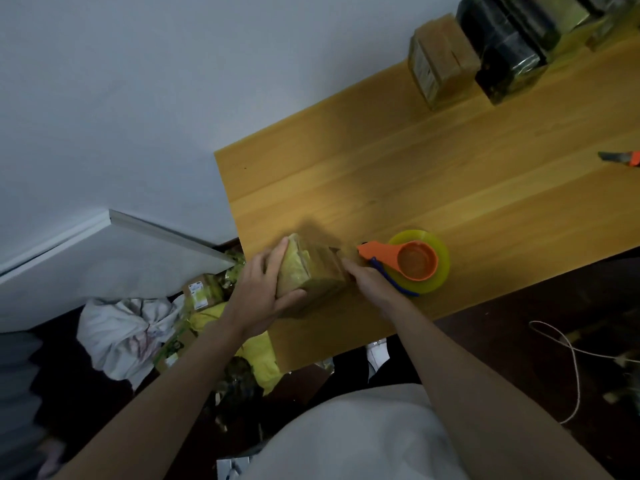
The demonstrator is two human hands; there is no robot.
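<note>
Across the middle of the view lies a wooden table [415, 161], its left edge and near edge meeting in a corner just below the work. Most of the top is bare wood. At the far end stand some wrapped packages [440, 60], well apart from the hands, and a cutter [620, 157] lies by the right border. On the floor to the left sits a white bag [121, 334] among loose cartons.

A tape dispenser [415, 261] with a yellow roll rests near the front edge, just right of the small box [311, 268]. The box stands close to the left edge. The left hand [259, 292] grips its left end, fingers over the top and thumb on the near side. The right hand [367, 278] is against the box's right side, between box and dispenser. It is blurred, so I cannot tell whether its fingers press, pinch or hold anything.

This looks like the taping step. The next move likely calls for a steady left grip while the right works the tape. Room is open beyond the box and tight toward the left edge.
</note>
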